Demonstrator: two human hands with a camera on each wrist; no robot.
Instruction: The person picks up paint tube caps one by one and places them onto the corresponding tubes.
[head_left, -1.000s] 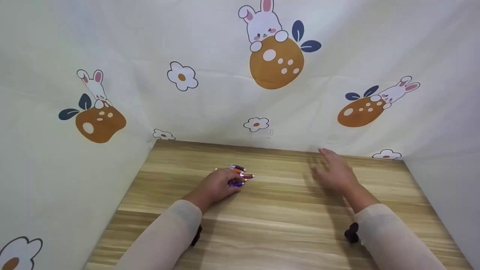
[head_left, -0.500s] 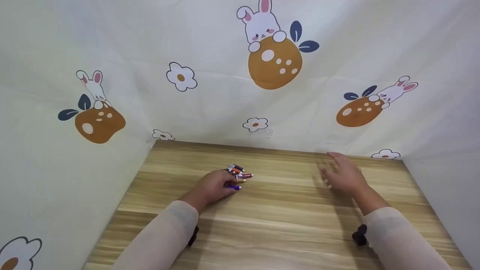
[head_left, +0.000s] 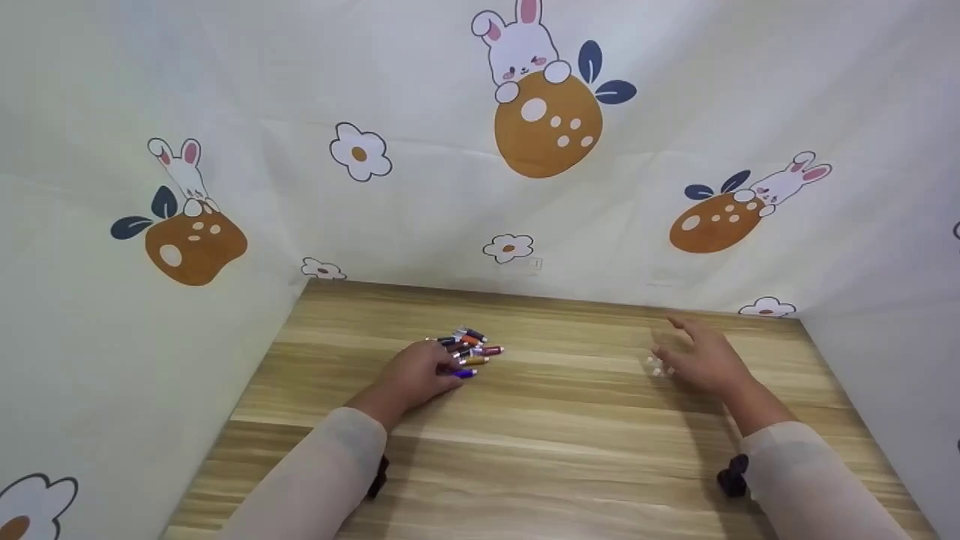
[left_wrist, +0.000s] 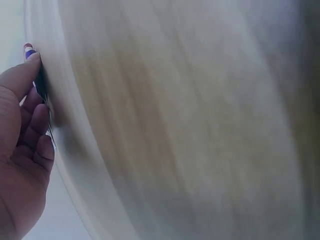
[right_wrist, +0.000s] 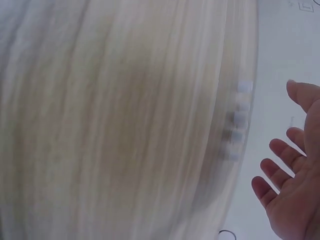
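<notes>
My left hand (head_left: 416,373) is at a small heap of short, slim coloured sticks with white ends, which look like markers. Between its thumb and fingers it pinches a purple marker (head_left: 464,373); in the left wrist view the thumb lies against the purple piece (left_wrist: 29,53). Just beyond the hand lie an ochre marker (head_left: 475,361), a dark red one (head_left: 491,350) and an orange one (head_left: 470,340), among darker ones. My right hand (head_left: 701,356) hovers with fingers spread beside several small white pieces (right_wrist: 240,119) on the table, holding nothing.
A wood-grain table (head_left: 570,442) spans the space below both hands. Pale cloth walls (head_left: 420,210) printed with rabbits and flowers close off its back and sides. Black wrist mounts (head_left: 733,476) hang under the sleeves.
My left hand has shifted left and slightly down with the purple marker, uncovering more of the heap. The right hand has drawn right and toward me, exposing the white pieces.
</notes>
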